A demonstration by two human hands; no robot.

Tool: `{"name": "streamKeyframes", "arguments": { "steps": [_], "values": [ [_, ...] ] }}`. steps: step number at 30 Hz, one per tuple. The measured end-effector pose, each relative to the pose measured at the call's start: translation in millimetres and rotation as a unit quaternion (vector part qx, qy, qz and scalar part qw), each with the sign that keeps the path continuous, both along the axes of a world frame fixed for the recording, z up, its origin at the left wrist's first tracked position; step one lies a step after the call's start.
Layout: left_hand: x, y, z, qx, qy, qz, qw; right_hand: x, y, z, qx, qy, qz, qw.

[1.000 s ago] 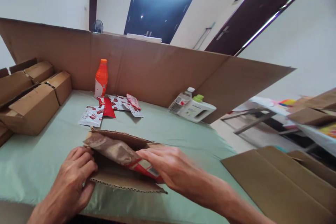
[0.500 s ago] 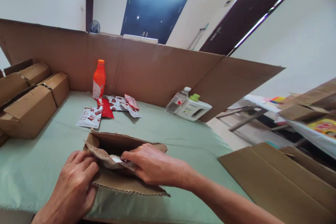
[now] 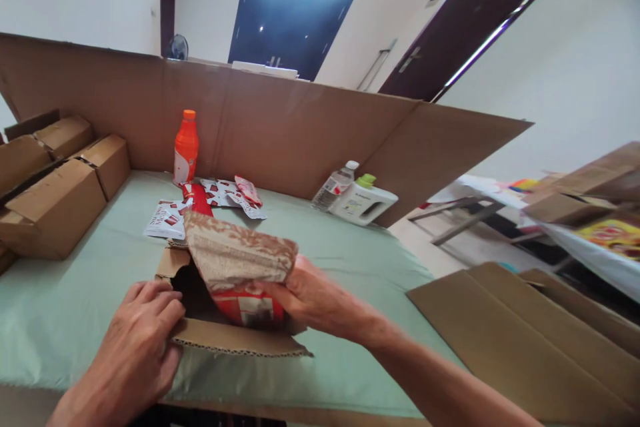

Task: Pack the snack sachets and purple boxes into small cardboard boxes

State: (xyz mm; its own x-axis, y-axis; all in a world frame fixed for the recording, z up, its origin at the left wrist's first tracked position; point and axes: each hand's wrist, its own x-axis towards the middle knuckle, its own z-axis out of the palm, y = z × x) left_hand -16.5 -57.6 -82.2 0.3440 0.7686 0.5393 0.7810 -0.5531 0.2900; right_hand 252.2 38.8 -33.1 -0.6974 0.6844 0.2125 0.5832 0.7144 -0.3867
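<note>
A small open cardboard box (image 3: 235,339) lies near the front edge of the green-covered table (image 3: 350,280). My right hand (image 3: 313,297) grips a brown and red snack packet (image 3: 237,263), held upright with its lower end inside the box. My left hand (image 3: 143,343) lies on the box's left side, fingers curled over its edge and flap.
Several small red and white sachets (image 3: 170,219) lie behind the box, by an orange bottle (image 3: 185,147). A clear water bottle (image 3: 333,185) and a white jug (image 3: 364,203) rest against a tall cardboard screen (image 3: 280,133). Closed cartons (image 3: 55,193) are stacked left; flat cardboard (image 3: 530,340) lies right.
The packet lay low and flat in the box under my right hand. It now stands upright, raised partly out of the box. My left hand stays on the box.
</note>
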Motion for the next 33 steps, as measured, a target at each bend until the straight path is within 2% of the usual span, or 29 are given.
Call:
{"name": "streamKeyframes", "arguments": {
  "steps": [3,7,9,12,13,15,17,21,25,27,30,33],
  "values": [
    [-4.4,-3.5,15.9,-0.004,-0.056,-0.028,0.998,8.6,0.7,6.9,-0.016,0.091,0.012,0.996],
    [-6.3,6.5,39.9,-0.008,-0.209,0.017,0.978,11.4,-2.3,29.9,0.016,0.160,0.033,0.986],
    [-3.3,19.9,51.1,-0.029,-0.331,-0.021,0.943,10.3,-5.3,42.4,0.029,0.167,0.056,0.984],
    [7.4,41.7,69.1,-0.079,-0.494,-0.155,0.852,6.6,-7.1,55.4,0.031,0.173,0.078,0.981],
    [12.4,47.4,74.9,-0.082,-0.527,-0.180,0.827,5.0,-6.2,57.3,0.028,0.182,0.080,0.980],
    [23.2,55.1,84.2,-0.057,-0.566,-0.186,0.801,1.4,-2.2,57.2,0.015,0.220,0.086,0.972],
    [33.4,58.8,88.9,-0.035,-0.568,-0.168,0.805,-2.9,3.3,52.9,0.001,0.280,0.084,0.956],
    [44.6,63.1,86.1,-0.035,-0.505,-0.124,0.854,-12.2,9.3,41.9,0.015,0.378,0.044,0.925],
    [43.7,68.9,79.0,-0.006,-0.465,-0.101,0.879,-15.0,8.8,40.3,0.085,0.403,0.040,0.910],
    [42.2,70.7,77.3,0.013,-0.453,-0.089,0.887,-12.3,9.8,41.3,0.093,0.395,0.045,0.913],
    [39.8,71.4,78.1,0.035,-0.456,-0.077,0.886,-5.7,13.6,40.4,0.058,0.388,0.076,0.917],
    [32.2,73.1,81.7,-0.007,-0.443,-0.090,0.892,0.2,17.1,35.8,0.003,0.401,0.088,0.912]
  ]
}}
